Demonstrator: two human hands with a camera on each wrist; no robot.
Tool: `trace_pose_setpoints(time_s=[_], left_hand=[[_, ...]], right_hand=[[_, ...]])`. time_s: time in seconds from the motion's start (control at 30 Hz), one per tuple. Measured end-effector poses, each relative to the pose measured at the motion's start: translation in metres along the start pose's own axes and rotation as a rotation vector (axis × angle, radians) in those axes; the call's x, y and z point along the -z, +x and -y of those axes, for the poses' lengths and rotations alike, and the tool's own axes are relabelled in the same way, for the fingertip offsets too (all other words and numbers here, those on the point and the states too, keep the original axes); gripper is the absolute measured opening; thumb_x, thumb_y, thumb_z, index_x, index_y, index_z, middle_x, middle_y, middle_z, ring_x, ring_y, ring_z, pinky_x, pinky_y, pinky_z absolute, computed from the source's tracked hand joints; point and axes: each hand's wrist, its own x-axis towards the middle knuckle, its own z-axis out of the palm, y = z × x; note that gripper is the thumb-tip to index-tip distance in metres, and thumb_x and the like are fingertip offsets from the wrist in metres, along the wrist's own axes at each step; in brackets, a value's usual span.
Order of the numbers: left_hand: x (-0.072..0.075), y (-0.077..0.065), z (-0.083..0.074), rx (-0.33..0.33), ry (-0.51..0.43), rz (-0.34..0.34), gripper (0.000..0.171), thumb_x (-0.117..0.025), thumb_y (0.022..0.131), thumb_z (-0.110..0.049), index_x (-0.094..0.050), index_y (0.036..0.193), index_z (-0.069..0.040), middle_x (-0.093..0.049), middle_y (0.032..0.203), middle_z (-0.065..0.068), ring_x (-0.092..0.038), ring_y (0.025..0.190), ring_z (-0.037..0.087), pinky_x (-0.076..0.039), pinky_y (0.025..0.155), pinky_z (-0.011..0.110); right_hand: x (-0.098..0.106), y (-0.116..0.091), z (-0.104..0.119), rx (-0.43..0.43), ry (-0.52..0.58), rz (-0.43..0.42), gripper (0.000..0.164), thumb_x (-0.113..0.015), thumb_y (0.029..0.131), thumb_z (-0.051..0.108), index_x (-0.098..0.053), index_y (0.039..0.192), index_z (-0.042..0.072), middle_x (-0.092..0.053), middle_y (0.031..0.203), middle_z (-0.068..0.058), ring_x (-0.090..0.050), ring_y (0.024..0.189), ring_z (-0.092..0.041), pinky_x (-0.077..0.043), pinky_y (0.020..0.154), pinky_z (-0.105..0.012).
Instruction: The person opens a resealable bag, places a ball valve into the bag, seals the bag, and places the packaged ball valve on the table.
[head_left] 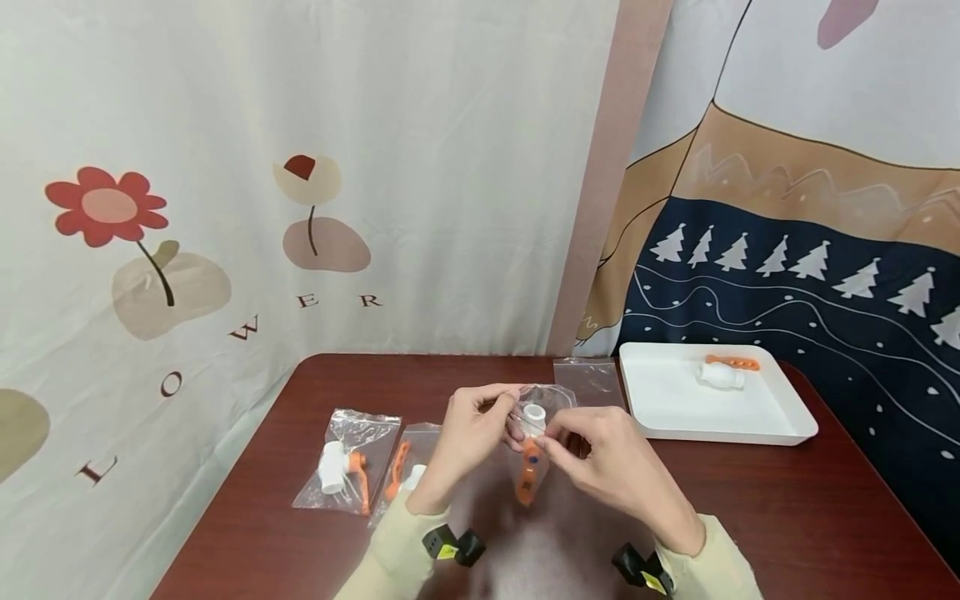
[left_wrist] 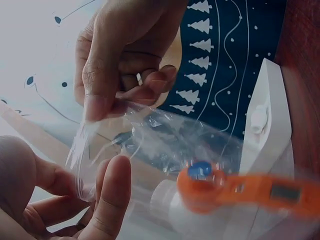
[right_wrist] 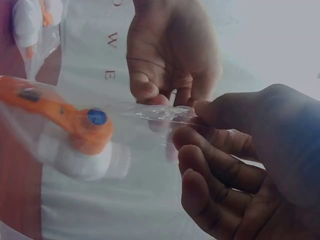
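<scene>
Both hands hold a clear plastic bag (right_wrist: 155, 112) by its mouth, above the table. My left hand (head_left: 480, 425) pinches one side of the bag's edge between thumb and fingers. Opposite it, my right hand (head_left: 600, 446) pinches the other side of the edge. Inside the bag hangs a white plastic pipe-like fitting (right_wrist: 82, 162) with an orange lever handle (left_wrist: 245, 192) on it. A blue round cap (left_wrist: 200, 170) sits at the handle's wide end. In the head view, the fingers partly hide the white fitting.
Two clear bags (head_left: 382, 425) (head_left: 423, 433) with white fittings and orange handles lie left on the dark red table (head_left: 247, 508). A flat clear bag (head_left: 588, 379) lies behind the hands. At back right, a white tray (head_left: 667, 412) holds a white fitting (head_left: 722, 376) and orange handle (head_left: 738, 363).
</scene>
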Motion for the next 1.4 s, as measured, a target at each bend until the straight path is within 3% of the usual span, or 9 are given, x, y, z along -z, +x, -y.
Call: trace_pose_setpoints(time_s=[0.27, 0.4, 0.53, 0.63, 0.73, 0.8, 0.9, 1.13, 1.4], left_hand=[[0.001, 0.001, 0.002, 0.023, 0.087, 0.108, 0.025, -0.060, 0.101, -0.010, -0.074, 0.121, -0.005, -0.072, 0.081, 0.027, -0.066, 0.051, 0.017, -0.062, 0.054, 0.046], [0.008, 0.000, 0.001, 0.003, 0.175, 0.161, 0.028, -0.064, 0.100, -0.016, -0.071, 0.127, -0.015, -0.071, 0.088, 0.021, -0.068, 0.055, 0.021, -0.062, 0.055, 0.045], [0.020, 0.002, 0.001, -0.125, 0.297, 0.197, 0.026, -0.068, 0.100, -0.021, -0.073, 0.124, -0.026, -0.068, 0.090, 0.009, -0.067, 0.061, 0.023, -0.061, 0.056, 0.037], [0.028, 0.005, 0.002, -0.240, 0.386, 0.219, 0.015, -0.071, 0.098, -0.027, -0.078, 0.111, -0.027, -0.064, 0.093, 0.000, -0.066, 0.074, 0.018, -0.058, 0.064, 0.030], [0.034, 0.007, 0.002, -0.300, 0.418, 0.244, 0.006, -0.075, 0.095, -0.030, -0.077, 0.100, -0.027, -0.064, 0.104, -0.003, -0.064, 0.093, 0.016, -0.058, 0.073, 0.028], [0.037, 0.009, 0.003, -0.314, 0.410, 0.270, 0.006, -0.077, 0.094, -0.030, -0.074, 0.097, -0.026, -0.064, 0.116, -0.003, -0.064, 0.102, 0.014, -0.059, 0.077, 0.028], [0.039, 0.011, 0.004, -0.348, 0.387, 0.309, 0.009, -0.079, 0.092, -0.021, -0.071, 0.093, -0.020, -0.068, 0.122, 0.000, -0.068, 0.100, 0.015, -0.061, 0.078, 0.029], [0.039, 0.014, 0.002, -0.394, 0.343, 0.305, 0.005, -0.078, 0.091, -0.009, -0.075, 0.092, -0.014, -0.075, 0.090, -0.001, -0.071, 0.079, 0.014, -0.060, 0.071, 0.026], [0.038, 0.012, -0.001, -0.496, 0.320, 0.267, 0.009, -0.077, 0.091, -0.004, -0.076, 0.092, -0.013, -0.074, 0.090, 0.000, -0.069, 0.075, 0.021, -0.058, 0.067, 0.023]], right_hand=[[0.010, -0.003, -0.003, 0.038, 0.030, -0.005, 0.013, -0.078, 0.090, 0.008, -0.074, 0.088, 0.021, -0.063, 0.080, 0.016, -0.049, 0.064, 0.005, -0.042, 0.058, -0.007], [0.012, -0.003, -0.004, 0.064, 0.066, 0.006, 0.016, -0.076, 0.091, 0.006, -0.073, 0.090, 0.021, -0.063, 0.080, 0.015, -0.050, 0.066, 0.004, -0.045, 0.057, -0.010], [0.014, 0.000, -0.006, 0.095, 0.081, 0.012, 0.018, -0.075, 0.091, 0.005, -0.072, 0.092, 0.022, -0.061, 0.079, 0.014, -0.050, 0.067, 0.003, -0.045, 0.057, -0.012], [0.018, 0.003, -0.008, 0.099, 0.089, 0.003, 0.021, -0.075, 0.090, 0.003, -0.072, 0.093, 0.023, -0.062, 0.080, 0.013, -0.052, 0.069, 0.002, -0.045, 0.059, -0.011], [0.023, 0.004, -0.010, 0.094, 0.100, 0.008, 0.023, -0.075, 0.090, 0.001, -0.071, 0.094, 0.023, -0.063, 0.082, 0.012, -0.054, 0.072, 0.001, -0.048, 0.060, -0.013], [0.027, 0.005, -0.011, 0.099, 0.108, 0.014, 0.023, -0.074, 0.091, 0.001, -0.071, 0.095, 0.023, -0.065, 0.084, 0.010, -0.056, 0.074, 0.001, -0.049, 0.061, -0.014], [0.031, 0.005, -0.014, 0.093, 0.114, 0.027, 0.023, -0.074, 0.092, 0.001, -0.070, 0.095, 0.023, -0.067, 0.086, 0.009, -0.058, 0.075, 0.000, -0.050, 0.063, -0.013], [0.038, 0.004, -0.021, 0.034, 0.087, 0.021, 0.020, -0.076, 0.090, 0.002, -0.071, 0.096, 0.020, -0.068, 0.088, 0.008, -0.056, 0.071, 0.000, -0.050, 0.059, -0.016], [0.042, 0.001, -0.033, -0.015, 0.074, -0.003, 0.024, -0.078, 0.088, -0.001, -0.071, 0.095, 0.021, -0.065, 0.082, 0.008, -0.055, 0.068, -0.001, -0.049, 0.061, -0.016]])
